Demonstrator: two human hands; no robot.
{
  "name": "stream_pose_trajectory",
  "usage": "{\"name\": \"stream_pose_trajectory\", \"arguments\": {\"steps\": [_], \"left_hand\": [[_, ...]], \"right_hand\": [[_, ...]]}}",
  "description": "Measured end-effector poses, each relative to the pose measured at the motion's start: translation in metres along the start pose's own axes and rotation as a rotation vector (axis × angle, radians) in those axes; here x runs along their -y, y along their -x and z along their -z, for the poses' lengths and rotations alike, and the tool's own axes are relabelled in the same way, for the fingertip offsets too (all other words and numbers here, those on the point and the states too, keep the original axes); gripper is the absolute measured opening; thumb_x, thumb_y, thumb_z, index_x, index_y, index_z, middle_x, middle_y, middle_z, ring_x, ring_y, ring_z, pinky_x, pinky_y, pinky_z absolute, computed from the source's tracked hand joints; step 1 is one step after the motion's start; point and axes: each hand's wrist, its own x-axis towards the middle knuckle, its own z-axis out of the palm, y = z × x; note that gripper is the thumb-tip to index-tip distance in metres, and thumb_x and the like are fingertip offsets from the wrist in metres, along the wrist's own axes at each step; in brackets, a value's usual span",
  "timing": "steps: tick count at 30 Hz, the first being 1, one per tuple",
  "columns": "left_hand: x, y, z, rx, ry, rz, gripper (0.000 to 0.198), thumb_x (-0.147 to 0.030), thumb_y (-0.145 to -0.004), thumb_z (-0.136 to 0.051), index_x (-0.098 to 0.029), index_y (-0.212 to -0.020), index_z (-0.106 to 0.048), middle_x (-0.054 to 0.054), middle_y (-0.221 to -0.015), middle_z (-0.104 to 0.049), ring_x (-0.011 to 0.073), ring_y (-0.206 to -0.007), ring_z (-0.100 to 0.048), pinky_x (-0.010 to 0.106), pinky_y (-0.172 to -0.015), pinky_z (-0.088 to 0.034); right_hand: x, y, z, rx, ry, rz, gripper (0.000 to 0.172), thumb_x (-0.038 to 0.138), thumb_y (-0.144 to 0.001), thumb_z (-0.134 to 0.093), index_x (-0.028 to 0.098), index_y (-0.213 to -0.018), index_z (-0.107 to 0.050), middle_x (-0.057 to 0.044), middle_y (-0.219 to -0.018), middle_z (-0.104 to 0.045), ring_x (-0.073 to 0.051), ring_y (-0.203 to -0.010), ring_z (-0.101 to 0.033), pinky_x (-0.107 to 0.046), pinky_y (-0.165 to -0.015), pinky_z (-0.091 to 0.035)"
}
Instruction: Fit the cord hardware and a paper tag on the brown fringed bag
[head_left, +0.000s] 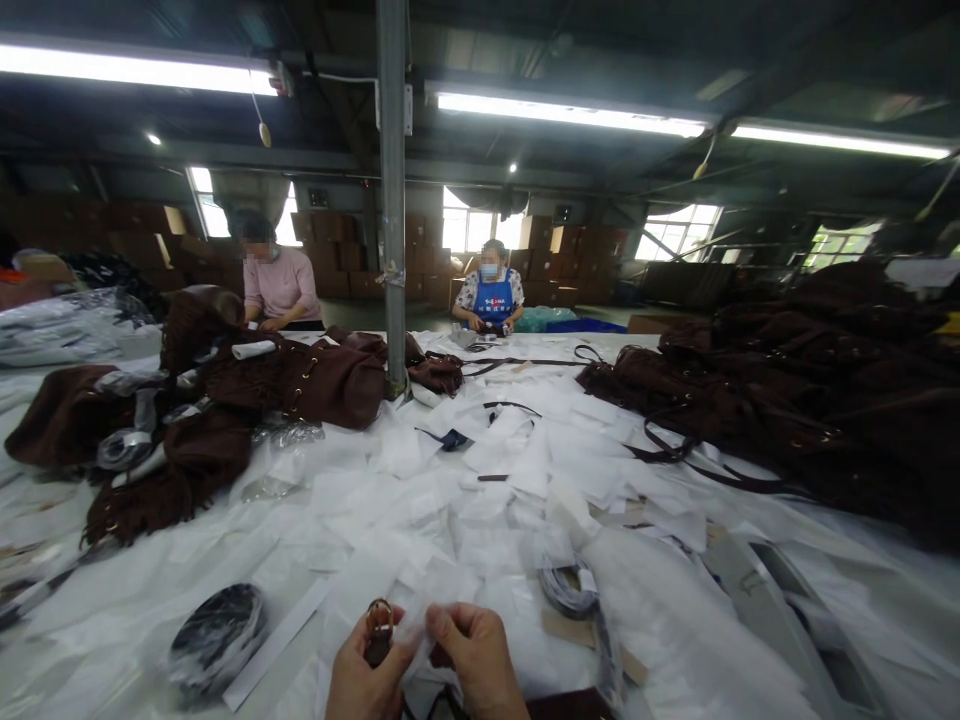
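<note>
at the near edge of the plastic-covered table [127, 590], my left hand [366, 672] and my right hand [480, 655] sit close together, fingers pressed inward. the right pinches a sheet of white tissue [417, 640] between thumb and fingers. the left closes on the same sheet beside a brown strap [377, 648] with a brass ring [379, 615]; i cannot tell whether it grips the strap as well. the ring stands just above my left hand.

risks: too hard a pinch may tear the thin tissue, and the ring may snag it. a loose hold may drop the strap among the tissue scraps [517, 470], where it could be hard to see. a coiled strap in plastic [568, 590] lies near my right hand, and a careless elbow could shift it. fringed brown suede bags [315, 385] lie farther off.
</note>
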Motion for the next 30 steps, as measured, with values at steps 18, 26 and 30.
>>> {"name": "stream_pose_trajectory", "arguments": {"steps": [18,26,30], "left_hand": [[-0.018,0.007,0.0,0.225,0.226,0.215,0.043,-0.055,-0.07,-0.065,-0.025,-0.08,-0.036,-0.017,-0.037,-0.028,0.0028,-0.025,-0.018,0.012,-0.027,-0.012],[-0.021,0.011,0.0,0.319,0.179,0.225,0.041,-0.061,-0.079,-0.05,-0.022,-0.074,-0.04,-0.011,-0.047,-0.037,0.0018,-0.027,-0.021,0.014,-0.027,-0.011],[-0.026,0.013,-0.001,0.337,0.154,0.185,0.043,-0.059,-0.073,-0.061,-0.021,-0.074,-0.042,-0.013,-0.046,-0.03,0.0009,-0.03,-0.016,0.014,-0.029,-0.01]], "right_hand": [[0.014,0.011,-0.005,0.047,0.193,0.16,0.041,0.054,-0.078,-0.06,0.015,-0.066,-0.067,-0.002,-0.06,-0.061,-0.016,-0.063,-0.055,-0.025,-0.06,-0.042],[0.015,0.0,0.006,-0.128,-0.28,-0.038,0.046,0.056,-0.057,-0.078,0.015,-0.075,-0.071,-0.002,-0.063,-0.065,-0.013,-0.058,-0.058,-0.025,-0.058,-0.047],[0.016,0.0,0.007,-0.116,-0.29,-0.045,0.046,0.054,-0.056,-0.08,0.014,-0.076,-0.072,-0.002,-0.064,-0.066,-0.012,-0.057,-0.058,-0.023,-0.057,-0.046]]}}
